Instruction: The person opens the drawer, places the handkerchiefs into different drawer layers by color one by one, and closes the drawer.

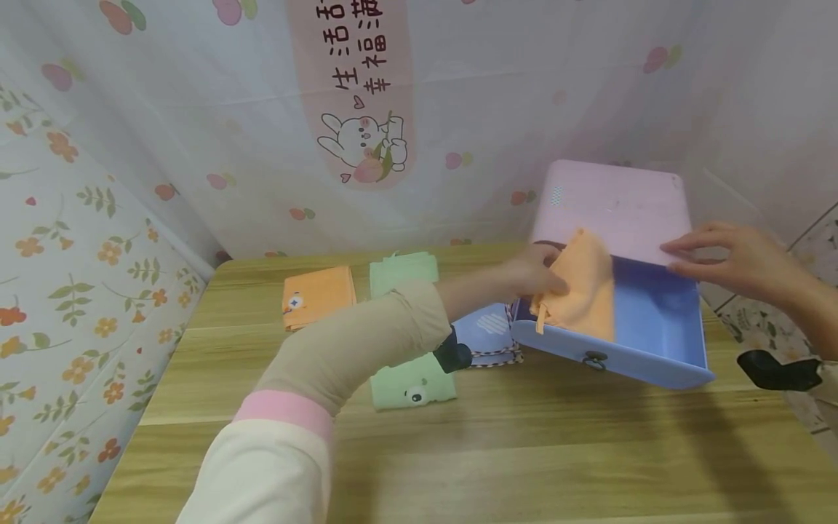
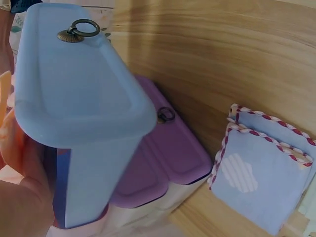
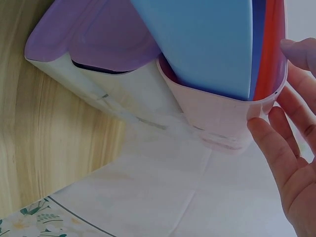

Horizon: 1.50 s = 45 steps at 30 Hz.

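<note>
My left hand grips a folded orange towel by its left side, over an open light-blue drawer. The towel hangs partly down inside the drawer, and its small loop lies by the front panel. In the left wrist view the drawer's front carries a metal ring pull. My right hand rests its fingertips on the right front corner of the pink drawer housing. From the right wrist, its lightly bent fingers touch the housing's rim, spread across the corner.
Purple drawers sit shut beneath the blue one. On the wooden table, left of the unit, lie another folded orange towel, a long green towel and blue towels with braided edging. A patterned curtain hangs behind.
</note>
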Motion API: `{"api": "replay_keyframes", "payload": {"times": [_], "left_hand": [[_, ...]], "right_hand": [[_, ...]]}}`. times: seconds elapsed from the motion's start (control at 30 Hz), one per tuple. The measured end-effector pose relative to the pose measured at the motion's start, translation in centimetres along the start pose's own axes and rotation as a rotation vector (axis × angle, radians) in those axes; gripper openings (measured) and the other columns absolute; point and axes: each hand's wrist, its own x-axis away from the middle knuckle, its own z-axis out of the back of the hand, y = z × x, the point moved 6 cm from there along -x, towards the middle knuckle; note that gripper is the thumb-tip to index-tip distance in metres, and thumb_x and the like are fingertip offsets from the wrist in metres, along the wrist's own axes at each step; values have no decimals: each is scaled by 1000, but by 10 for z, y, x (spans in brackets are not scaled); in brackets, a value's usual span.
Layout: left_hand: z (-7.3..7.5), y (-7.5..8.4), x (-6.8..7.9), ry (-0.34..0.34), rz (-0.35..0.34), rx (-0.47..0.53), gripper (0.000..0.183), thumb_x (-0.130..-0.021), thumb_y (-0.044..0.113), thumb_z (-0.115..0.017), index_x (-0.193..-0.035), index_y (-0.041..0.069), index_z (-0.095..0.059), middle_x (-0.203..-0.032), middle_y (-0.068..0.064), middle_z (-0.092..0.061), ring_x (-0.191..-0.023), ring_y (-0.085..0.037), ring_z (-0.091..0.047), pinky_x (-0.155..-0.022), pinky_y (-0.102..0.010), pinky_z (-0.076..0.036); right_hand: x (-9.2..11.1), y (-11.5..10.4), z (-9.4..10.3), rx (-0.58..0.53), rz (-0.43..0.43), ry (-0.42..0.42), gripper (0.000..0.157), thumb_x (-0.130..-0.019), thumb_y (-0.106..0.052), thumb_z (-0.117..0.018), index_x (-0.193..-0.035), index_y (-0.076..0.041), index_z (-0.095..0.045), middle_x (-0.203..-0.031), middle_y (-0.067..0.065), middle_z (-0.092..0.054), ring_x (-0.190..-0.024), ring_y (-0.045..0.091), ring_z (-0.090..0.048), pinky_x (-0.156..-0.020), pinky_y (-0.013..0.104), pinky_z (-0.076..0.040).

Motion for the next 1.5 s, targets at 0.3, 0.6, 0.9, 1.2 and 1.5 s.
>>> {"api": "replay_keyframes", "payload": {"times": [0.3,0.6,0.9,1.2,1.5], "left_hand": [[-4,10,0,72,-26,-151,25,-75,-10,-61,-99,-6,-55,-78,-5,-51,-57,-16,-55,-49,-20,-50],[-3,11,-5,65,-99,-292,30,-72,-11,-61,-101,-7,-53,-83,-7,-52,-68,-17,-55,-51,-15,-47],[-7,11,-6,66,-69,-488,48,-71,-5,-65,-116,2,-50,-96,-3,-56,-80,-13,-53,-61,-13,-44],[-6,20,-1,15,-42,-546,41,-76,6,-66,-114,4,-53,-104,-1,-58,-90,-10,-53,-70,-11,-42],[3,29,6,-7,-18,-516,27,-85,20,-60,-108,6,-59,-91,0,-57,-76,-9,-54,-58,-16,-47]], "right_hand": [[0,0,0,10,4,0,36,-80,-22,-67,-106,3,-61,-102,24,-52,-92,43,-47,-67,63,-39],[0,1,-1,0,-19,-5,38,-80,-23,-67,-107,4,-60,-104,24,-51,-95,44,-45,-69,63,-37],[0,1,-1,-17,-31,-11,39,-81,-22,-66,-108,4,-59,-105,24,-50,-95,45,-44,-70,65,-36],[0,1,-2,-17,-43,-24,40,-81,-24,-65,-109,4,-59,-106,25,-48,-97,46,-42,-70,65,-35],[0,1,-3,6,-35,-25,39,-82,-24,-64,-109,3,-59,-107,26,-48,-97,46,-42,-70,65,-35]]}}
